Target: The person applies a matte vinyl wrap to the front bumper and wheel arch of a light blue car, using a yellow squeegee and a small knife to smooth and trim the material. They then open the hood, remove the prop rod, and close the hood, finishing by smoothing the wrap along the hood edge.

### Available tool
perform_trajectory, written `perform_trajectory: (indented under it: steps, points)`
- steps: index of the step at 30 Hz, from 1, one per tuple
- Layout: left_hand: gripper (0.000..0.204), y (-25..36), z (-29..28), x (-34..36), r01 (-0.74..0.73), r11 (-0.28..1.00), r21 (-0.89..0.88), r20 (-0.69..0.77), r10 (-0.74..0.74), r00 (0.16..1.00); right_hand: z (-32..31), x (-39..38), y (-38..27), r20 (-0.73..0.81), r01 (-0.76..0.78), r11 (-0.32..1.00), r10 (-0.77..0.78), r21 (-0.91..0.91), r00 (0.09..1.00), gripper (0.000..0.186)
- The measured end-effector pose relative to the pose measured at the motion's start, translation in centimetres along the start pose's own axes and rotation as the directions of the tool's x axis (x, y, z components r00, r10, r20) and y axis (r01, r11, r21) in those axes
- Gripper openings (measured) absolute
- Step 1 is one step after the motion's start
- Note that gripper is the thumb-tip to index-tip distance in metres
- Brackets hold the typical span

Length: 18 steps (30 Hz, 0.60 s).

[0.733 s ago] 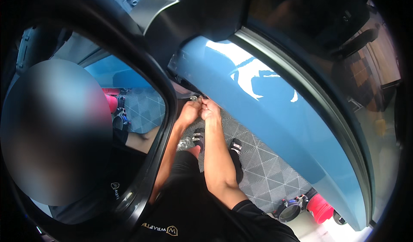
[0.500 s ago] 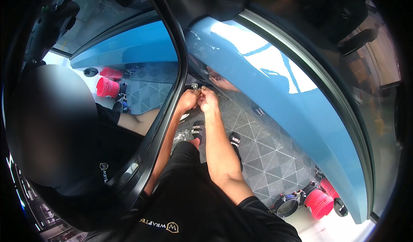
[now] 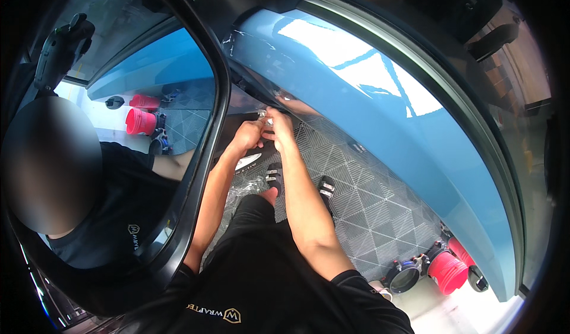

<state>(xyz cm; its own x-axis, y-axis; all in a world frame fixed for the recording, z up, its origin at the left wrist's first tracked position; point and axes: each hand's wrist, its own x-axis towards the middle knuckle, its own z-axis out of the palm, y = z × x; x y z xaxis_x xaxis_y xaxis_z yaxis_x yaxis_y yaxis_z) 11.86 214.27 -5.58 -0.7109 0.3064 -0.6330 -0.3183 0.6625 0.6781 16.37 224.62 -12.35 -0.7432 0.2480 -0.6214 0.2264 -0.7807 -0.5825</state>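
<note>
Just below the lower edge of a glossy blue car door panel (image 3: 368,138), my hands are close together, almost touching. My left hand (image 3: 247,134) has its fingers curled and pressed together at a small clear, shiny piece (image 3: 262,114), apparently film. My right hand (image 3: 280,127) is beside it, a little to the right, its fingers bent around the same piece; their exact grip is partly hidden. Crumpled clear plastic (image 3: 243,188) lies on the floor below, left of my feet.
A black-framed side mirror (image 3: 222,78) fills the left, reflecting me, the door and buckets. Grey tiled matting (image 3: 368,215) covers the floor. At lower right stand red buckets (image 3: 445,271) and black round wheeled bases (image 3: 402,277). A dark window (image 3: 451,25) is above the door.
The view has shifted, so the door sits higher in it. My hands have moved up slightly, the right one further, and its fingers look less tightly bunched against the left.
</note>
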Motion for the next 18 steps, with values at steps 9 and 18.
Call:
perform_trajectory:
  steps: [9, 18]
  points:
    - [0.038, -2.9, 0.0, -2.7, -0.232, 0.924, 0.304, 0.071, 0.221, 0.973, 2.8, -1.2, -0.1, -0.042, 0.331, 0.723, -0.445, -0.606, 0.895, 0.029]
    - [0.018, -6.8, -3.6, -9.2, -0.172, 0.963, 0.208, 0.195, 0.131, 0.972, 3.9, -2.4, 0.2, 0.086, 0.401, 0.28, -0.72, -0.872, 0.688, 0.018]
